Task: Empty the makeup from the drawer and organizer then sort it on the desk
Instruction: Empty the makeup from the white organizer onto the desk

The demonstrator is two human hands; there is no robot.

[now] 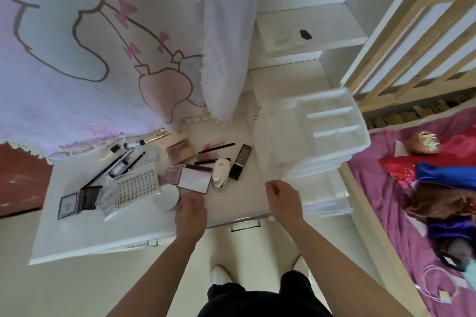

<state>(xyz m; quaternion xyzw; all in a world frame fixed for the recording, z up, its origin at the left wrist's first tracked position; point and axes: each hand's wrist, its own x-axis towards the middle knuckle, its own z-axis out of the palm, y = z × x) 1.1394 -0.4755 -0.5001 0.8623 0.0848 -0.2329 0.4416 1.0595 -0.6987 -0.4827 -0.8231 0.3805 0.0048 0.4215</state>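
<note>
Makeup lies scattered on the white desk (77, 234): a brown eyeshadow palette (180, 151), a pale palette (195, 179), a lash card (136, 182), a black compact (68, 205), pencils (110, 167), a dark lipstick tube (239, 162) and a white bottle (221, 172). A round white jar (167, 197) sits by my left hand (190, 211), which hovers over the desk's front with fingers curled down; whether it holds anything is hidden. My right hand (282, 199) hangs loosely curled, holding nothing, just in front of the white plastic organizer (309, 141), whose top compartments look bare.
An organizer drawer (327, 201) sticks out at the desk's right front. A cartoon-print curtain (90, 59) hangs behind the desk. White shelves (309, 31) stand at the back. A bed with pink sheets and clothes (425, 188) lies to the right. Desk drawer handles (244, 225) face me.
</note>
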